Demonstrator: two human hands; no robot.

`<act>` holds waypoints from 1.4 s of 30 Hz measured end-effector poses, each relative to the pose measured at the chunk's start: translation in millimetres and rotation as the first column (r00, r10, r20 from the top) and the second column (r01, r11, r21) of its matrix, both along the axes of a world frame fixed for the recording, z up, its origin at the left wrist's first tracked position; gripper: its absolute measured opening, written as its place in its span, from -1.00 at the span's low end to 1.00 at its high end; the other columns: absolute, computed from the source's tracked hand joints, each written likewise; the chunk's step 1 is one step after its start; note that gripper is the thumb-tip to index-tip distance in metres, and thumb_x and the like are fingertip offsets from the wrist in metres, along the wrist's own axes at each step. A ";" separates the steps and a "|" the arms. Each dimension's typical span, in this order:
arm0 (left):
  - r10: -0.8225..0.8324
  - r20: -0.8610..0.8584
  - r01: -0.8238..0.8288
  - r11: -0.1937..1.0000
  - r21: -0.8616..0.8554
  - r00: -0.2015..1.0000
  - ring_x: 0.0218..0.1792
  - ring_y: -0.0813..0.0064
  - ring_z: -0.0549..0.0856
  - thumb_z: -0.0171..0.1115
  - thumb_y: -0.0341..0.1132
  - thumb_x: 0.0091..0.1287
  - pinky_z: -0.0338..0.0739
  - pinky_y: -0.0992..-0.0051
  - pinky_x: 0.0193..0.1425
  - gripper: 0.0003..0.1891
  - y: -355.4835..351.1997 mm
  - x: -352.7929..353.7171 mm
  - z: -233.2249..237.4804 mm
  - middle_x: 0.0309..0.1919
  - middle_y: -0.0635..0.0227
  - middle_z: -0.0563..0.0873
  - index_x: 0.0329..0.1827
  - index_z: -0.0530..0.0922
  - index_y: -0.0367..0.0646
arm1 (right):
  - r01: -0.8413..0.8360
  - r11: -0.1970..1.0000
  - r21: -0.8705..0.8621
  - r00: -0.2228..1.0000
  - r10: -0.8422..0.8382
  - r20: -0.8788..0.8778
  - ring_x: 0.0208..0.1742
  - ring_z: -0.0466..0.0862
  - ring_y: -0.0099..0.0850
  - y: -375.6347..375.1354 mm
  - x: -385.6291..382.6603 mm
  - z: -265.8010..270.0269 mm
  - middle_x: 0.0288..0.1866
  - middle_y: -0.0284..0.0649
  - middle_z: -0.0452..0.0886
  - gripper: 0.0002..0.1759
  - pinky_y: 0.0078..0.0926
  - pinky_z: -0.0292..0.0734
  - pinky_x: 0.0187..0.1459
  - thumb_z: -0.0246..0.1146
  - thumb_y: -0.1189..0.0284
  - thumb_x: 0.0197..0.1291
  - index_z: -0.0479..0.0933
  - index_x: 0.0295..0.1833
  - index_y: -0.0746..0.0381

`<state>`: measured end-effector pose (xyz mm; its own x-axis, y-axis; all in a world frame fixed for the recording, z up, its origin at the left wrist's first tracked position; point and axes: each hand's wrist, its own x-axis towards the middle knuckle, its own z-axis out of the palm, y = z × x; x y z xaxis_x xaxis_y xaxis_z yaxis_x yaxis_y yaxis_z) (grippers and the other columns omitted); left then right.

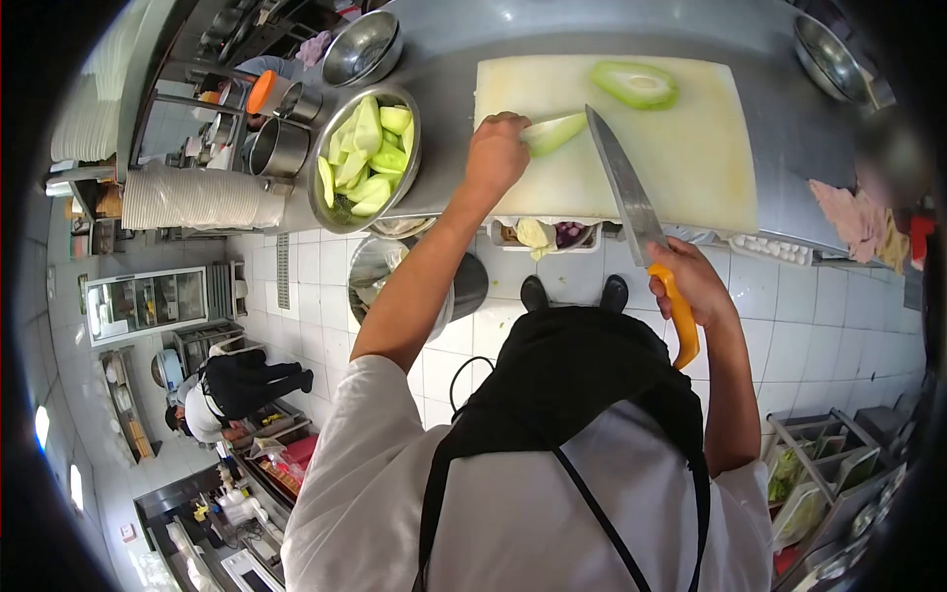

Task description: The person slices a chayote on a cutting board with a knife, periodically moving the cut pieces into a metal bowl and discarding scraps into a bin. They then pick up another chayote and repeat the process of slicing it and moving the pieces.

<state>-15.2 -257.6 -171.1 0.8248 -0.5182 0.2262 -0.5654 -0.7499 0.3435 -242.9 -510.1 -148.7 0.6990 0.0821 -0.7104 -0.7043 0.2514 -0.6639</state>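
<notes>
Two bare hands are seen, set well apart. One green wedge (557,134) is pinched by the fingers of the left hand (498,150) and held against the white cutting board (681,168). One large knife (628,183) is gripped by its yellow-orange handle in the right hand (691,283); its blade is laid slantwise over the board, with the tip just beside the wedge's end. Whether the two touch cannot be told.

One green half (636,89), cut face up, is placed near the board's far edge. The board is borne by a metal tabletop (434,59). To its left, one metal bowl (415,163) is filled with more than ten pale green pieces (367,133); overlapping prevents an exact count. Two further metal bowls are seen, one at the far left (363,49) and one at the far right (829,59). Two metal pots (280,148) are stood left of the filled bowl. One pink cloth (850,219) is draped at the right edge.
</notes>
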 end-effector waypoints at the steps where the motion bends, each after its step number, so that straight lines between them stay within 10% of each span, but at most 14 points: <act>1: -0.002 0.010 0.002 1.000 0.009 1.000 0.07 -0.01 0.74 0.39 -0.49 0.11 0.60 0.17 0.25 -0.65 -0.9 -0.1 0.3 0.02 0.07 0.79 0.02 0.76 -0.24 | -0.002 1.000 0.010 1.000 0.002 0.002 -0.76 0.44 -0.45 -0.6 -0.3 -2.4 -0.57 -0.22 0.51 -0.52 -0.43 0.38 -0.71 0.27 0.12 0.47 0.39 0.13 0.31; 42: -0.044 -0.032 0.045 0.998 0.049 0.999 0.12 0.08 0.70 0.23 -0.53 0.17 0.59 0.21 0.32 -0.64 -0.5 9.7 -6.1 0.00 0.11 0.78 0.02 0.80 -0.21 | -0.247 0.967 -0.067 0.963 0.237 -0.128 -0.70 0.45 -0.44 -5.4 38.8 44.1 -0.53 -0.25 0.48 -0.64 -0.36 0.44 -0.65 0.23 0.13 0.48 0.35 0.00 0.19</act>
